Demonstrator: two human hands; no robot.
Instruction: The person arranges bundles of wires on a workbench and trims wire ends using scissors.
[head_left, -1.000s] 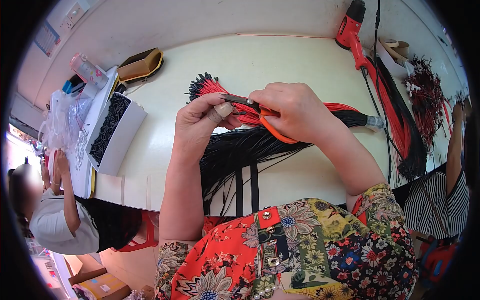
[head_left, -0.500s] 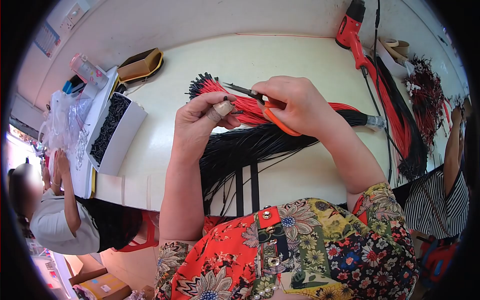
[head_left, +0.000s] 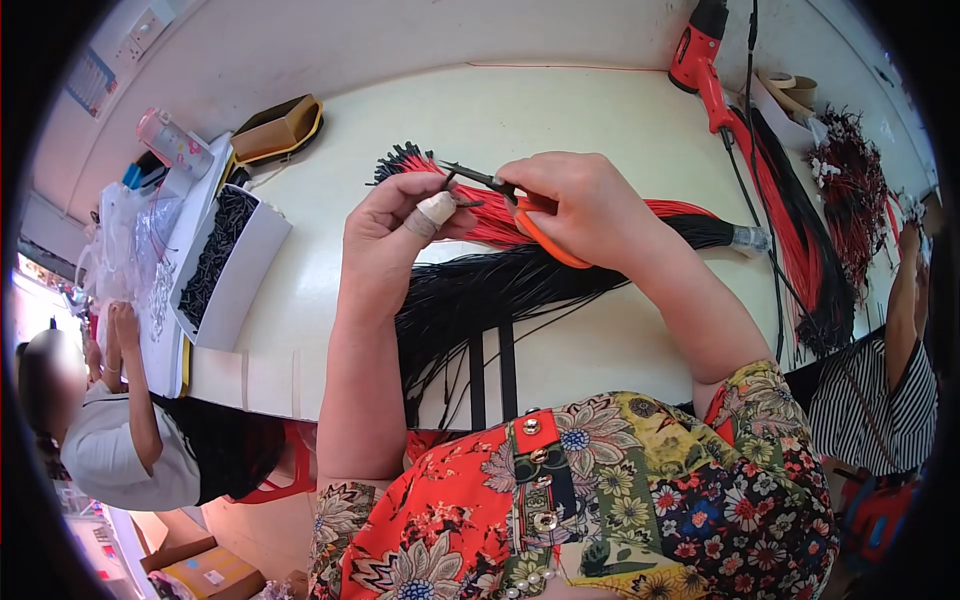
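My left hand (head_left: 385, 235), its thumb wrapped in whitish tape (head_left: 434, 212), pinches a thin black piece (head_left: 450, 181), perhaps a wire end or tube. In my right hand (head_left: 585, 205) are scissors with orange handles (head_left: 550, 243) and dark blades. The blades reach left to the black piece; whether they touch it I cannot tell. Behind my hands lies a bundle of red wires (head_left: 490, 212) with black ends. Nearer me, black wires (head_left: 490, 285) spread over the table below both hands.
A white box of short black tubes (head_left: 215, 265) stands at left, near a brown tray (head_left: 280, 130). At right are a red heat gun (head_left: 705, 85), its cable and more red and black wires (head_left: 785, 215). People sit at both sides, a white sleeve (head_left: 130, 440) at left.
The black piece now stands upright between my left fingertips, close to the blades. My taped thumb has turned slightly, and my right hand with the scissors has shifted a little left.
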